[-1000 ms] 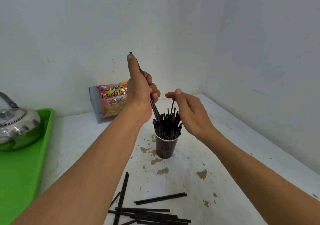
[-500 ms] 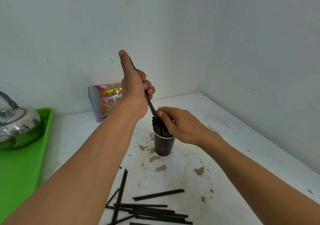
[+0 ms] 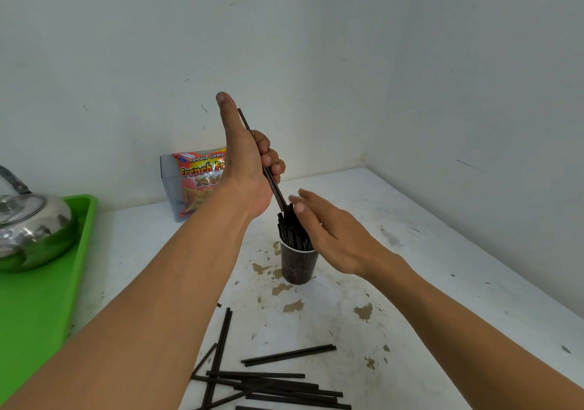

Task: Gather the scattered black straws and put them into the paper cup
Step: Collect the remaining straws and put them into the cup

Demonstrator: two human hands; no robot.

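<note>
A dark paper cup stands upright on the white table, packed with several black straws that stick out of its top. My left hand is above and left of the cup, shut on a few black straws whose lower ends slant down into the cup. My right hand rests flat against the right side of the bundle in the cup, fingers extended and holding nothing. Several loose black straws lie scattered on the table near the front edge.
A green tray at the left carries a steel kettle. A French fries snack bag in a clear box stands against the back wall. Walls close off the back and right side. Brown stains mark the table.
My right hand has let go of the cup's bundle and opened flat beside it. My left hand still holds its straws over the cup, a little lower.
</note>
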